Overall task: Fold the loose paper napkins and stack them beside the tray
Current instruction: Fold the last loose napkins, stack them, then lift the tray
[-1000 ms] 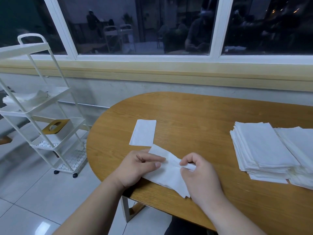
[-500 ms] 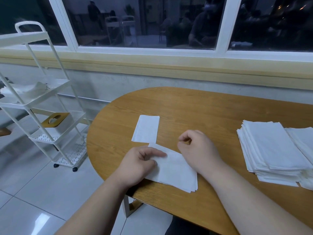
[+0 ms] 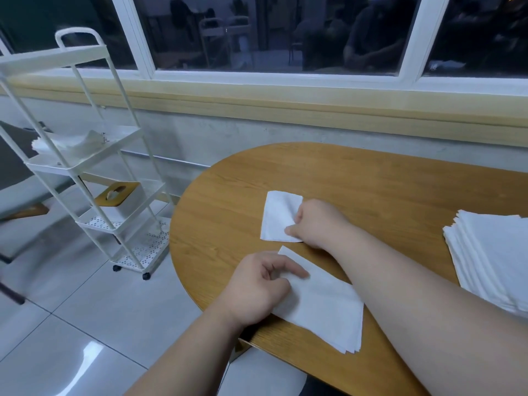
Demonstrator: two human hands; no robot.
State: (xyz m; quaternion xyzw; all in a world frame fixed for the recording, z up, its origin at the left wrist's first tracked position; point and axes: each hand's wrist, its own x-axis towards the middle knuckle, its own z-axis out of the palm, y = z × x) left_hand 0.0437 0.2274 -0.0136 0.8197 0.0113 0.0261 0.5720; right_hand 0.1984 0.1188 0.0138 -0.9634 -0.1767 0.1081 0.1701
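**Two single napkins on the worktop, one hand on each**

We count two single napkins, one stack and two hands.

- Near napkin [image 3: 323,307]: folded, lying at the near edge of the worktop [image 3: 371,178]. Layered edges show at its near right corner.
- Left hand [image 3: 257,290]: sits on the near napkin's left end. The forefinger lies straight across the paper and the other fingers are curled. We cannot tell whether that grip clamps the sheet or only presses it.
- Far napkin [image 3: 278,215]: a folded rectangle, lying flat just beyond the near one, with a strip of bare wood between them.
- Right hand [image 3: 317,224]: reaches in from the right. Its grip is clamped on the far napkin's right edge, with the thumb and curled forefinger on the paper.
- Stack [image 3: 491,261]: one pile of folded napkins at the right of the worktop, well apart from both singles and cut off by the frame edge.

Containers: one white four-tier cart [image 3: 108,151] stands on the floor left of the worktop.
- Second tier down holds a loose heap of white paper [image 3: 65,142].
- Third tier holds one tissue box [image 3: 120,197] with a wood-coloured lid.
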